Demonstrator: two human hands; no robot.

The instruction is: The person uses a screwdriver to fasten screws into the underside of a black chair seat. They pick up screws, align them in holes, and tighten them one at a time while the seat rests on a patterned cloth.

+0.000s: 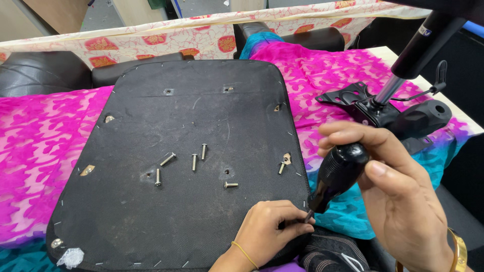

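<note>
From the head camera, a screwdriver [337, 176] with a thick, black, ribbed handle sits at the lower right edge of an upturned black seat base [151, 211], whose fabric underside is stapled around the rim and dotted with screw holes. The right hand [403, 201] comes in from the lower right with its fingers curled over the top of the handle and its thumb pressed along the side, gripping it firmly. The left hand [269, 229], a thin yellow band on its wrist, lies on the seat's near edge with fingertips pinched around the short metal tip of the tool; what sits under that tip is hidden. The screwdriver's long axis runs diagonally, handle up and to the right, tip pointing down and to the left towards the seat's corner. Six loose silver screws [194, 162] lie scattered on the seat's middle, well apart from both hands. A black chair mechanism [363, 103] rests on pink cloth [35, 151] beyond.
</note>
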